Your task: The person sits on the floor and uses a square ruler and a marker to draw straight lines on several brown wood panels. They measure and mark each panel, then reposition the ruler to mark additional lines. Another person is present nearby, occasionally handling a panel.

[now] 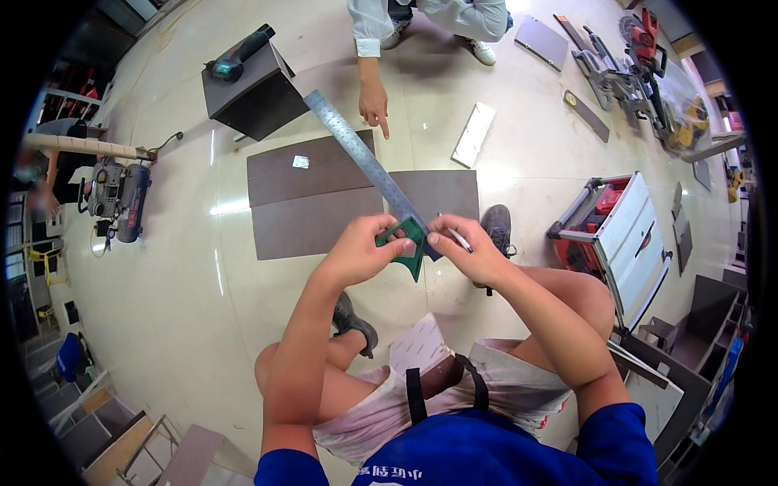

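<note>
A long steel ruler (pixel 356 148) stretches away from my hands toward the far left, held above the boards. My left hand (pixel 369 249) is closed around a green triangular frame piece (pixel 417 267) at the ruler's near end. Whether the green piece is fixed to the ruler, I cannot tell. My right hand (pixel 470 255) pinches the ruler's near end beside it, with a slim white pen (pixel 463 240) between its fingers. Beyond my hands, dark brown boards (pixel 308 227) lie flat on the floor, with a small white label (pixel 301 162) on one.
Across from me, another person's hand (pixel 373 104) points down toward the boards. A green power drill (pixel 239 57) rests on a dark box (pixel 255 93). A white strip (pixel 472 134), a saw (pixel 640 40) and a tool case (pixel 624 243) are to the right; a compressor (pixel 121 198) stands left.
</note>
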A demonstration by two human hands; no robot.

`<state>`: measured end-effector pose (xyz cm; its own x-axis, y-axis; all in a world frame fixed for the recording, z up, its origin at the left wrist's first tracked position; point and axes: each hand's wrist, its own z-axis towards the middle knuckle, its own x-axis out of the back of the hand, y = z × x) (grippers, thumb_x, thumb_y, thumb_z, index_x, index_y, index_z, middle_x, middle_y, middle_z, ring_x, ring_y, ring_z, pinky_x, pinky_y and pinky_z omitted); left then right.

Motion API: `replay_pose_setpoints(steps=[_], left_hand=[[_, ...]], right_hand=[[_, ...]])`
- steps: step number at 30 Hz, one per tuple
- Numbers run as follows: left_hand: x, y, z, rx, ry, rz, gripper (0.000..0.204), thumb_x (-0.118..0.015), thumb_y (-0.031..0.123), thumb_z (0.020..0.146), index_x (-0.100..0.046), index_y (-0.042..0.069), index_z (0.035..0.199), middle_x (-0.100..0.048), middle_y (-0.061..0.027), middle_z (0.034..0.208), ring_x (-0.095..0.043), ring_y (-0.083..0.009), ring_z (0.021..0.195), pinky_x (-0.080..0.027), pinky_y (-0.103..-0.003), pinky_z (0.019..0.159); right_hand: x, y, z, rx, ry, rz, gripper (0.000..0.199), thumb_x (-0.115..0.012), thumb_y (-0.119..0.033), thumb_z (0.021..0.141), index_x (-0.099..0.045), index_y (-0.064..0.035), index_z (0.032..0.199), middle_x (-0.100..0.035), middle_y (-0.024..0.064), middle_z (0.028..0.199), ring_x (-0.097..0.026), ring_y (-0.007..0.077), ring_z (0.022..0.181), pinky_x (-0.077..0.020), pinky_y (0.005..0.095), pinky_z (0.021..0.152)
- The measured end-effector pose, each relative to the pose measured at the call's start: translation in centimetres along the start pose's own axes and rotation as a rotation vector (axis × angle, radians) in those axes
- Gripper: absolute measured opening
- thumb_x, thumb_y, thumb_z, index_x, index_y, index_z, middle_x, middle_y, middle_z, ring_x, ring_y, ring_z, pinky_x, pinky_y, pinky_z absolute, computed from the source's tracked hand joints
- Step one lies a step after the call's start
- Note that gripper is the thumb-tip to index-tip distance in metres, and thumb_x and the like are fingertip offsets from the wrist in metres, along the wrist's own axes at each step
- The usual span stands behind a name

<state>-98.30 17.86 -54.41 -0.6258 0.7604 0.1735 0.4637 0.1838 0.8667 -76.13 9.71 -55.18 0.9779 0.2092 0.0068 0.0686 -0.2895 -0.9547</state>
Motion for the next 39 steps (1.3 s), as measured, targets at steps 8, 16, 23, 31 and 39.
replay_pose_setpoints(steps=[8, 16, 23, 31, 39], left_hand=[[-3.6, 0.8, 0.0, -0.14, -0.117, 0.077, 0.024, -0.072, 0.007, 0.088, -0.067, -0.005, 0.109, -0.073, -0.0141, 0.097, -0.069, -0.0193, 0.091, -0.053, -0.035, 0.083], [-1.1, 0.7, -0.7, -0.081, 0.005, 0.049, 0.02, -0.075, 0.015, 0.087, -0.069, -0.002, 0.095, -0.072, -0.0123, 0.083, -0.065, -0.0193, 0.074, -0.051, -0.034, 0.071], [2.3, 1.7, -1.7, -0.052, 0.001, 0.015, 0.016, -0.074, 0.013, 0.09, -0.068, -0.001, 0.097, -0.069, -0.0036, 0.083, -0.061, -0.0092, 0.077, -0.05, -0.028, 0.071], [4.4, 1.6, -2.2, -0.045, 0.033, -0.138, 0.016, -0.074, 0.011, 0.089, -0.067, -0.002, 0.098, -0.068, -0.0029, 0.085, -0.059, -0.0079, 0.079, -0.05, -0.026, 0.068], [2.0, 1.3, -1.4, -0.08, 0.024, -0.012, 0.021, -0.076, 0.016, 0.086, -0.068, -0.003, 0.09, -0.065, -0.0075, 0.073, -0.056, -0.0107, 0.067, -0.046, -0.029, 0.062]], right_hand=[[-1.6, 1.0, 1.4, 0.06, 0.096, 0.309, 0.028, -0.052, -0.022, 0.106, -0.066, 0.0023, 0.104, -0.069, 0.0046, 0.091, -0.062, 0.0092, 0.083, -0.0515, 0.0277, 0.074], [-2.5, -0.8, 0.3, 0.09, 0.164, -0.105, 0.03, -0.051, -0.024, 0.105, -0.065, 0.0021, 0.099, -0.066, 0.0109, 0.07, -0.065, 0.0188, 0.053, -0.0517, 0.0308, 0.05], [-2.8, -1.3, -0.4, -0.062, -0.027, -0.059, 0.028, -0.054, -0.024, 0.105, -0.064, 0.0007, 0.096, -0.067, 0.0068, 0.067, -0.061, 0.0129, 0.047, -0.0505, 0.0289, 0.044], [-1.9, -0.2, -1.0, 0.026, -0.211, 0.057, 0.029, -0.05, -0.023, 0.106, -0.062, 0.0031, 0.104, -0.069, 0.0096, 0.078, -0.069, 0.0163, 0.069, -0.0567, 0.0302, 0.066], [-3.6, -0.4, 0.0, -0.125, -0.034, 0.21, 0.032, -0.048, -0.03, 0.108, -0.058, -0.0023, 0.096, -0.052, 0.0011, 0.063, -0.044, 0.0069, 0.048, -0.0365, 0.0251, 0.044]])
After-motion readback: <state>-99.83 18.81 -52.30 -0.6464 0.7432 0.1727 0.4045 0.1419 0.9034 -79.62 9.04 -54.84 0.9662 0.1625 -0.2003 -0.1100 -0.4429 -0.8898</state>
